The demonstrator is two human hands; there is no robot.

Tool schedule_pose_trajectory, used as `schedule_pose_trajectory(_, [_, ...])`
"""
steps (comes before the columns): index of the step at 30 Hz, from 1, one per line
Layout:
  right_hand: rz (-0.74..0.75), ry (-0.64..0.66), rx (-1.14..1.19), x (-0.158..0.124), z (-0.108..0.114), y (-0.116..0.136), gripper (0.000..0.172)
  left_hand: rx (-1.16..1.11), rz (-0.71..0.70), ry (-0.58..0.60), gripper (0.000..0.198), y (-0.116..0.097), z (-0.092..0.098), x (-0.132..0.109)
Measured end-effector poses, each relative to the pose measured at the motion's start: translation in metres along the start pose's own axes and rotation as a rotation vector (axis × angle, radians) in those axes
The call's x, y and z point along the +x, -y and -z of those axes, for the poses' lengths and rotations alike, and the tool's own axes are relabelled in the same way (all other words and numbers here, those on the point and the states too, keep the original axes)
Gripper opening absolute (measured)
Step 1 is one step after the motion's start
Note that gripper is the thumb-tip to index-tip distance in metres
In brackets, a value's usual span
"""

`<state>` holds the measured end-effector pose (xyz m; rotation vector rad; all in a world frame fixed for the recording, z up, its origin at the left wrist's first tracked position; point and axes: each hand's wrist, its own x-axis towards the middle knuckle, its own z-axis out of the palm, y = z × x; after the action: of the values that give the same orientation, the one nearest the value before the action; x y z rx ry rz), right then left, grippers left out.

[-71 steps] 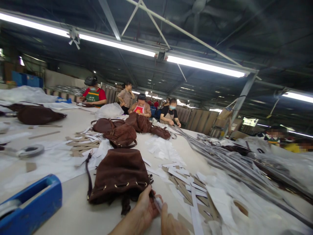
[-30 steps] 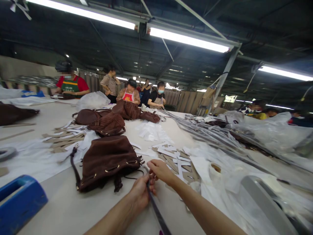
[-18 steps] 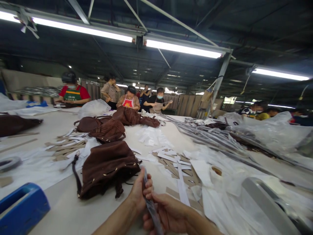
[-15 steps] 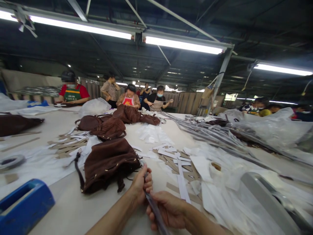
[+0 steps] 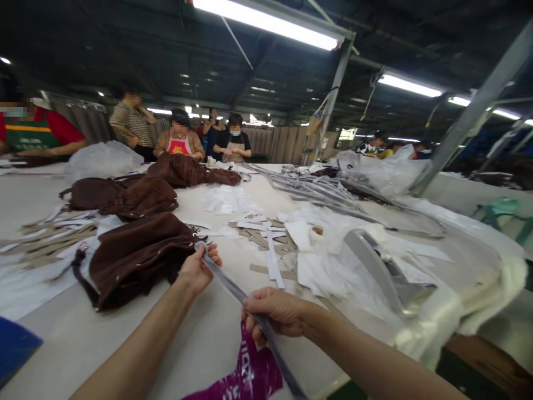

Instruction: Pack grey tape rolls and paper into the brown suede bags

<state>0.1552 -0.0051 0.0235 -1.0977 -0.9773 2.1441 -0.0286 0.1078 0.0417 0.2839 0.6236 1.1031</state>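
A long grey strap in a clear plastic sleeve (image 5: 227, 282) runs slantwise between my two hands and on down past the lower edge of the view. Its upper end is pinched by my left hand (image 5: 199, 272), close beside a dark brown leather drawstring bag (image 5: 139, 258). My right hand (image 5: 277, 312) grips the strap lower down, thumb on top. Below my right hand lies a purple plastic piece with white lettering (image 5: 250, 364). The bag rests on its side on the pale table (image 5: 137, 339), its strap trailing at the left.
More brown fringed bags (image 5: 137, 194) lie behind. Card strips (image 5: 264, 236) and white paper are scattered mid-table. A grey tape dispenser (image 5: 385, 272) stands right, before wrapped straps (image 5: 308, 186). A blue object (image 5: 16, 347) sits lower left. Several people (image 5: 179, 136) work across the table.
My view has swung right, so the bags and table sit further left. My hands have spread apart along the strap, and the purple plastic piece has come into view.
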Motion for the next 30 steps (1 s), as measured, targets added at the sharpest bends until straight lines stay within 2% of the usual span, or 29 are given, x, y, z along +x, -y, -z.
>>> schedule_pose_trajectory(5, [-0.03, -0.149, -0.162, -0.065, 0.008, -0.006, 0.021, 0.019, -0.033, -0.055, 0.039, -0.008, -0.007, -0.001])
schedule_pose_trajectory(9, [-0.06, -0.185, -0.204, -0.108, 0.013, -0.018, 0.022, 0.044, -0.032, -0.069, 0.039, -0.008, -0.011, -0.005])
schedule_pose_trajectory(12, [-0.071, -0.198, -0.157, -0.132, 0.016, -0.033, 0.02, 0.06, -0.021, -0.078, 0.037, -0.01, -0.013, -0.007])
schedule_pose_trajectory(20, [-0.033, -0.436, -0.17, -0.177, 0.022, -0.073, 0.029, 0.061, -0.043, -0.094, 0.037, -0.017, -0.012, -0.005])
schedule_pose_trajectory(25, [-0.081, -0.419, -0.142, -0.2, 0.04, -0.089, 0.031, 0.086, -0.072, -0.154, 0.038, -0.02, -0.013, -0.003])
schedule_pose_trajectory(30, [-0.118, -0.274, -0.114, -0.233, 0.06, -0.102, 0.032, 0.088, -0.107, -0.203, 0.04, -0.031, -0.009, -0.004])
